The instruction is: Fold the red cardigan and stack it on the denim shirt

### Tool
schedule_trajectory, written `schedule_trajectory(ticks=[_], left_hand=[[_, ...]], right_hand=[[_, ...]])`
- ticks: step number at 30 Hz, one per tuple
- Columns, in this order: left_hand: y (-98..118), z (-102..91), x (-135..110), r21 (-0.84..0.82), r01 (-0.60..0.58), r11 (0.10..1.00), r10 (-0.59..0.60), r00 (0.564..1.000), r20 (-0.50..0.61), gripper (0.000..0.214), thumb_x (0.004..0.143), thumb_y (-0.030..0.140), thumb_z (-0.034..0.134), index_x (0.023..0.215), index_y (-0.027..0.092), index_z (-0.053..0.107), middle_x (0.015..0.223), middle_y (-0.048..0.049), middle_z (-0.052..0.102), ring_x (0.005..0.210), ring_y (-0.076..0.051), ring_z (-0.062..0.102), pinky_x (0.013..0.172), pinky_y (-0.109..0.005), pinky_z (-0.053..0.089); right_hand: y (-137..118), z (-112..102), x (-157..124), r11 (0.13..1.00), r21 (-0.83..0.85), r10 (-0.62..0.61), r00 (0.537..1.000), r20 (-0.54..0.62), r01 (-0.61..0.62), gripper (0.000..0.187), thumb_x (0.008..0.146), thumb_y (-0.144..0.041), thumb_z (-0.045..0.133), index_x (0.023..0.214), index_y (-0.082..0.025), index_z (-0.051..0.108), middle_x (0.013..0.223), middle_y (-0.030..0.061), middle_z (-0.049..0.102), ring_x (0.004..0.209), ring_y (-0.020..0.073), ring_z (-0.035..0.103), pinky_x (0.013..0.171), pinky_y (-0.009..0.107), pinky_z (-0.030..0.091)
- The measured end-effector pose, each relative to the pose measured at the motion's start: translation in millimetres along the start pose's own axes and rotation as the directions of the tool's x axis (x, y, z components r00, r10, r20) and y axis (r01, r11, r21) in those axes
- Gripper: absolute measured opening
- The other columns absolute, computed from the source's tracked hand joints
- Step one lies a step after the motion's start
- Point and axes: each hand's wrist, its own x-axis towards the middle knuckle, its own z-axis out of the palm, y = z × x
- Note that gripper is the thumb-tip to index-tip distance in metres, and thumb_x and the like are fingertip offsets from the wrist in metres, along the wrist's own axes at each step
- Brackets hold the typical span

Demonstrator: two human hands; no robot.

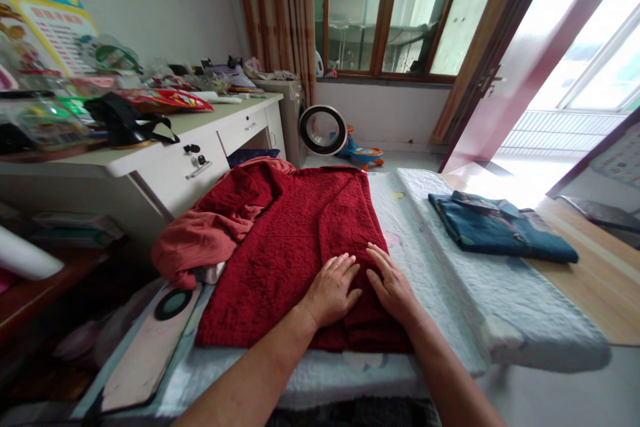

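A dark red textured sweater (280,260) lies spread on the light blue quilted cover (425,280), its right side folded inward. My left hand (333,287) rests flat on the folded part, fingers stretched out. Beside it, my right hand (390,283) lies flat near the sweater's right edge, fingers also extended. Neither hand grips the cloth. Under and left of the sweater is a bunched salmon-pink garment (200,240). A folded dark blue denim garment (500,227) sits to the right, partly on the cover and partly on the wooden surface.
A pale flat panel with a dark ring (150,347) lies at the left front. Along the left stands a white desk (175,173) crowded with things. Beyond the sweater are a washing machine with its round door open (323,130) and a blue-orange ride-on toy (363,153). An open door (500,80) is at right.
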Motion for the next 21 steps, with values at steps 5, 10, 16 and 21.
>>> schedule_trajectory(ticks=[5,10,16,21], left_hand=[[0.4,0.0,1.1,0.005,0.008,1.0,-0.008,1.0,0.009,0.053,0.093,0.042,0.049,0.14,0.016,0.045,0.15,-0.0103,0.043,0.141,-0.023,0.034,0.117,-0.042,0.025],[-0.5,-0.2,1.8,0.024,0.034,0.999,-0.035,0.999,0.029,0.057,0.093,0.048,0.047,0.141,0.017,0.044,0.152,-0.0111,0.039,0.143,-0.024,0.029,0.117,-0.044,0.025],[0.7,-10.0,1.5,-0.03,0.066,0.997,-0.06,0.986,0.153,0.073,0.092,0.066,0.032,0.146,0.015,0.038,0.157,-0.013,0.028,0.147,-0.026,0.018,0.119,-0.045,0.019],[1.9,-17.2,-0.1,-0.063,0.074,0.995,-0.058,0.972,0.229,0.088,0.085,0.077,0.03,0.149,0.016,0.03,0.16,-0.0134,0.019,0.148,-0.027,0.009,0.119,-0.046,0.013]], right_hand=[[4.5,5.7,0.2,0.968,-0.243,0.108,0.983,0.146,-0.07,0.053,0.096,-0.042,0.04,0.143,-0.017,0.045,0.153,0.008,0.038,0.143,0.023,0.029,0.118,0.044,0.023],[-0.3,4.1,1.2,0.93,-0.346,0.198,0.961,0.196,-0.121,0.055,0.096,-0.043,0.039,0.147,-0.022,0.039,0.157,0.0026,0.03,0.146,0.022,0.021,0.118,0.045,0.017],[-2.0,4.0,2.1,0.912,-0.381,0.245,0.948,0.202,-0.155,0.058,0.094,-0.045,0.041,0.148,-0.023,0.037,0.158,0.0023,0.026,0.147,0.0222,0.017,0.118,0.047,0.015],[-0.7,3.2,1.8,0.908,-0.384,0.256,0.949,0.186,-0.169,0.058,0.094,-0.046,0.042,0.148,-0.024,0.037,0.158,0.0031,0.026,0.147,0.0231,0.017,0.117,0.047,0.017]])
